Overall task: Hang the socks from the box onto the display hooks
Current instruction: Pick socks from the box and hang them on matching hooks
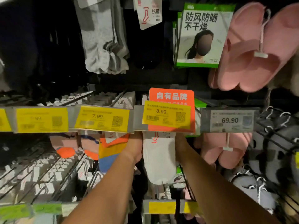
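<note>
**White socks up between both hands**

I see the pale white ribbed sock pack (159, 159) hanging just below the yellow 8.99 price tag (166, 114). Left hand (135, 147) touches its left edge, right hand (180, 147) its right edge. Fingers hidden behind the tag rail, so grip: can't tell for either.

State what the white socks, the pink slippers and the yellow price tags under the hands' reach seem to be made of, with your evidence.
White socks: knitted fabric, matte, hanging limp.
Pink slippers: probably moulded foam or rubber, smooth with a soft sheen.
Yellow price tags: printed paper, apparently behind glossy clear plastic holders.
</note>
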The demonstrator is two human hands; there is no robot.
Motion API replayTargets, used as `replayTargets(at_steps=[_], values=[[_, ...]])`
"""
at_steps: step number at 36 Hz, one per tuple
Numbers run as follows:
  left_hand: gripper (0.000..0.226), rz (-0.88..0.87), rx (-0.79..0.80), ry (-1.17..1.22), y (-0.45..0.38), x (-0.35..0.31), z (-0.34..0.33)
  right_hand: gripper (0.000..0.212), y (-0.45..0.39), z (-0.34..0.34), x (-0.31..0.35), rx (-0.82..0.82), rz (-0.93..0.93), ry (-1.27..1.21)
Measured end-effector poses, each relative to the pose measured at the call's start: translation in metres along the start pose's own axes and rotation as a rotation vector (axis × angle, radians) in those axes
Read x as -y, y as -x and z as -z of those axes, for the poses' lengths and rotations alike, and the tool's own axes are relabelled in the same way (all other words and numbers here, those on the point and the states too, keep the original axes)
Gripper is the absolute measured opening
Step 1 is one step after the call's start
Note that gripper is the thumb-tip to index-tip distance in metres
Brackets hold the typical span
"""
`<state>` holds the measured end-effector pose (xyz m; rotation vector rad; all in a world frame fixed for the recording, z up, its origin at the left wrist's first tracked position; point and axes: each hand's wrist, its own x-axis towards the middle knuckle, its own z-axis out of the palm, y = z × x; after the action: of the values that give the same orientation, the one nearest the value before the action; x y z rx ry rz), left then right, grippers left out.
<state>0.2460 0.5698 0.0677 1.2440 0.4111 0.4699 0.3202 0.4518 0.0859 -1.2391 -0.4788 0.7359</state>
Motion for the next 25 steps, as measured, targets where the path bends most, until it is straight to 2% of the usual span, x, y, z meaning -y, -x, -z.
replayTargets(at_steps=[3,5,9,13,15,16,18,19,20,22,23,25], values=[[0.044,-0.001,-0.028,0.066,0.022,0.006,0.000,0.035,0.014,0.002,-0.021,0.035,-0.007,-0.030],[0.047,0.008,-0.043,0.055,0.035,0.017,0.001,0.047,0.024,-0.001,-0.028,-0.029,-0.032,-0.040],[0.058,0.036,-0.059,0.087,0.054,0.022,-0.006,0.043,0.032,-0.011,-0.034,-0.128,-0.080,0.006],[0.050,0.084,-0.090,-0.100,0.073,0.020,-0.003,0.054,0.049,-0.006,-0.031,-0.187,-0.152,-0.013],[0.048,0.063,-0.083,-0.327,0.085,0.033,0.010,0.057,0.065,0.001,-0.034,-0.257,-0.163,0.138],[0.041,0.082,-0.086,-0.455,0.088,0.039,0.015,0.054,0.074,0.005,-0.038,-0.277,-0.083,0.308],[0.027,0.087,-0.112,-0.849,0.099,0.048,0.024,0.040,0.086,0.011,-0.049,-0.409,0.264,0.705],[0.024,0.051,-0.208,-1.005,0.103,0.053,0.032,0.040,0.087,0.015,-0.066,-0.354,0.316,0.799],[0.019,0.051,-0.282,-0.985,0.110,0.054,0.037,0.042,0.088,0.025,-0.084,-0.308,0.363,0.958],[0.021,0.015,-0.330,-0.939,0.132,0.050,0.041,0.035,0.100,0.034,-0.102,-0.364,0.397,1.095],[0.026,0.017,-0.309,-0.944,0.144,0.047,0.040,0.031,0.111,0.036,-0.104,-0.355,0.366,1.186],[0.027,0.017,-0.219,-1.026,0.160,0.041,0.037,0.027,0.134,0.035,-0.104,-0.357,0.325,1.195]])
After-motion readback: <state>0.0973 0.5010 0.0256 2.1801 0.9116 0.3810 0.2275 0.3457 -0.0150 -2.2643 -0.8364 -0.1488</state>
